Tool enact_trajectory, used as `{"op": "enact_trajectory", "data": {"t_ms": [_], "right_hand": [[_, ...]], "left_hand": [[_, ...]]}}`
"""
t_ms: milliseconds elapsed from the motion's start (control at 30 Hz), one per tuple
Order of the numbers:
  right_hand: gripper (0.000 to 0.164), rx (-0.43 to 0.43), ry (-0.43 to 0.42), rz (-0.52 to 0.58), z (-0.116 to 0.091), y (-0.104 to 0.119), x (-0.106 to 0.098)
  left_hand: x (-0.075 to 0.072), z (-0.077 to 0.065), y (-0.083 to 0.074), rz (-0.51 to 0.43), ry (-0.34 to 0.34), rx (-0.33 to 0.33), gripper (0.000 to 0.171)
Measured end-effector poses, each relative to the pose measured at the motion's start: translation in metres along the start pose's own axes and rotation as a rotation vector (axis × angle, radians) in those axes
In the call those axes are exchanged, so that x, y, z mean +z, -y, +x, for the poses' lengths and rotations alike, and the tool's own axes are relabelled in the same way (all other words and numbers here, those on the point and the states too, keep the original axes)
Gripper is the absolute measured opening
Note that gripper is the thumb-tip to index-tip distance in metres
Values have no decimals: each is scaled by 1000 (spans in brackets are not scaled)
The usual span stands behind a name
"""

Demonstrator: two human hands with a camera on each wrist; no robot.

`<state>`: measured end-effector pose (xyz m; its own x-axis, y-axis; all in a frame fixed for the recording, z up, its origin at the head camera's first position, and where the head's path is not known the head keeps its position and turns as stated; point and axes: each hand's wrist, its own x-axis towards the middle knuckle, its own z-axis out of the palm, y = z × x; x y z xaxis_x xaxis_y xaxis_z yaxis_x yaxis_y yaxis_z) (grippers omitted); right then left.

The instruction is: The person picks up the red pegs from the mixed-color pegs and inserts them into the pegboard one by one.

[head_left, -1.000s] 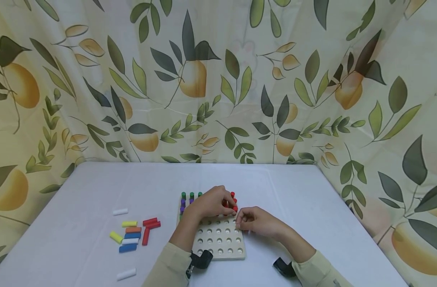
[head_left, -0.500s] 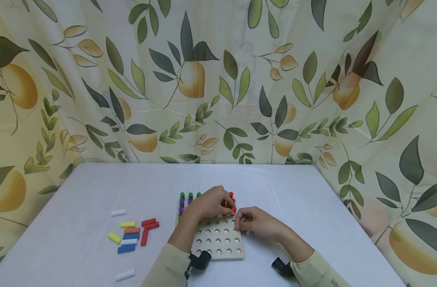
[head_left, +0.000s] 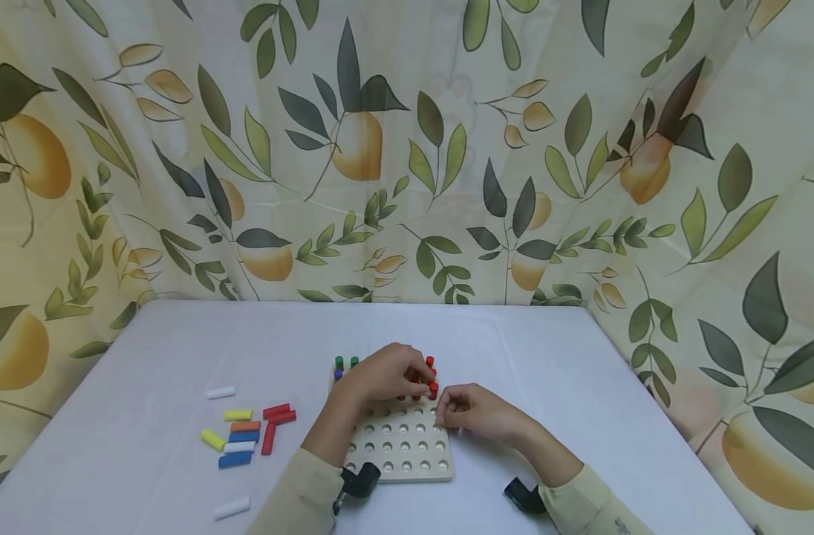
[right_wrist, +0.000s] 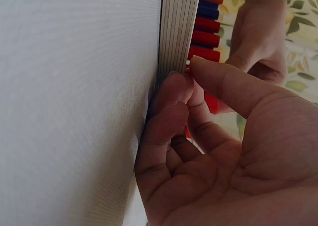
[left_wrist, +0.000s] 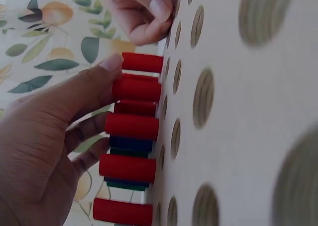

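A pale wooden pegboard [head_left: 415, 456] lies on the table, its near rows showing open holes. Red pegs stand in a row across it; the endmost red peg [left_wrist: 143, 63] is upright in the left wrist view. My left hand [head_left: 383, 374] hovers over the far part, its thumb tip by that peg's top and its fingers loosely bent behind the row. My right hand [head_left: 477, 411] pinches the board's right edge, thumb on top and fingers against the side, as the right wrist view shows. Green pegs [head_left: 339, 362] stand at the far left corner; my left hand hides others.
Left of the board lie loose pegs: red pegs [head_left: 268, 438], yellow pegs [head_left: 213, 440], blue pegs [head_left: 235, 461], an orange peg [head_left: 245, 426] and white pegs [head_left: 232, 509]. A patterned curtain [head_left: 407, 223] hangs behind the white table [head_left: 514, 334].
My left hand has shifted slightly left and back from the endmost red peg, which now shows more fully. My right hand keeps its place at the board's edge.
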<state>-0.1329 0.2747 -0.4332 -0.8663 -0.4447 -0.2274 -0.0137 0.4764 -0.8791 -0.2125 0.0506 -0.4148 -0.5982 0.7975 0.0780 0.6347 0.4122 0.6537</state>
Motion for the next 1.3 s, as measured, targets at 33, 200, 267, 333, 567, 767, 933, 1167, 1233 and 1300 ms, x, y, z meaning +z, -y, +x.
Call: {"op": "enact_trajectory", "data": {"t_ms": [33, 200, 267, 333, 567, 767, 933, 1167, 1233, 1300], "right_hand": [[4, 4, 1, -2, 0, 1, 0], [4, 5, 1, -9, 1, 0, -2], [3, 2, 2, -14, 2, 0, -2], [4, 0, 3, -16, 2, -1, -2], [5, 13, 0, -7, 3, -1, 0], [6, 18, -7, -13, 3, -1, 0], [6, 31, -10, -12, 3, -2, -1], [9, 38, -11, -12, 3, -1, 0], [10, 35, -8, -12, 3, -1, 0], [10, 36, -9, -14, 4, -1, 0]], "left_hand": [[-1, -1, 0, 4, 0, -5, 13], [-8, -7, -2, 4, -3, -12, 11], [-10, -9, -2, -12, 1, -13, 12], [-11, -12, -1, -25, 8, -19, 13], [-16, -20, 6, -30, 6, -36, 12], [-23, -28, 11, -16, 3, -30, 13], [-28, -36, 15, -1, -6, -42, 13], [-35, -46, 20, -3, -20, -69, 14], [-38, -50, 20, -9, -21, -84, 14], [-39, -54, 22, -13, -22, -81, 14]]}}
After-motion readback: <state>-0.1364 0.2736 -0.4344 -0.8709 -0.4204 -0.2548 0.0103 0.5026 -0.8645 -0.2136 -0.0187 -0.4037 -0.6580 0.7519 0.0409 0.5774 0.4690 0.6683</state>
